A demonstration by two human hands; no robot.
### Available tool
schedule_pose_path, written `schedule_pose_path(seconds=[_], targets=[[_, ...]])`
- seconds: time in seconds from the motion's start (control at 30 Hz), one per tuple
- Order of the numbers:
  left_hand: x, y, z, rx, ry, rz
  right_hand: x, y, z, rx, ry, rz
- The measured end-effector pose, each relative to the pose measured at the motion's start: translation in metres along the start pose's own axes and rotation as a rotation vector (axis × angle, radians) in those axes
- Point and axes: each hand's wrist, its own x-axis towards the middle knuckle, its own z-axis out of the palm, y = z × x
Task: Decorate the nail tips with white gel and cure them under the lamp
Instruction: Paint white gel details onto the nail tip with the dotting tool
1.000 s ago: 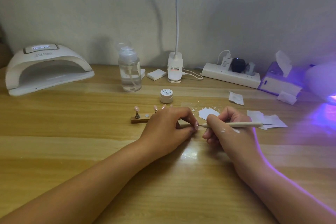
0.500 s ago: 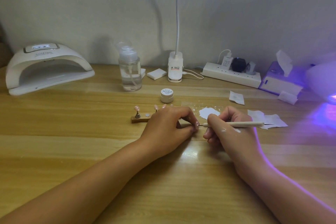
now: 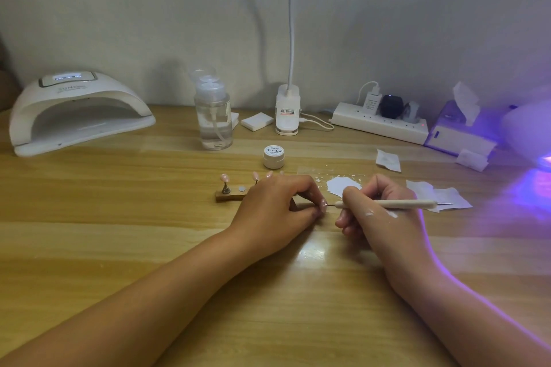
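My left hand rests on the table and pinches a pink nail tip between thumb and forefinger. My right hand grips a cream dotting pen lying level, its fine point touching that nail tip. White gel smears mark the back of my right hand. A wooden nail stand behind my left hand carries several pink tips on pegs, partly hidden. A blob of white gel lies on a clear sheet. The white gel jar stands closed behind. The white curing lamp sits far left.
A clear pump bottle, a clip lamp base, a white pad and a power strip line the wall. Paper wipes and a tissue box lie right, by a purple-glowing lamp.
Almost nothing has moved. Both hands stay in place, with the pen tip kept against the pinched nail tip.
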Motion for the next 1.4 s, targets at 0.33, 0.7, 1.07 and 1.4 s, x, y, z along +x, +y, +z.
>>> schedule_pose_path(seconds=[0.33,0.7,1.07,1.4], targets=[[0.0,-0.002,0.003,-0.034,-0.012,-0.042,0.004,-0.001,-0.005,0.055,0.134,-0.04],[0.0,0.001,0.002,-0.006,-0.017,-0.059,0.027,0.002,-0.035,-0.353,0.095,0.021],[0.001,-0.001,0.002,-0.026,-0.031,-0.065,0.029,0.002,-0.035,-0.374,0.09,0.029],[0.001,0.0,0.0,-0.047,-0.024,-0.037,-0.003,-0.004,-0.001,0.029,0.03,0.003]])
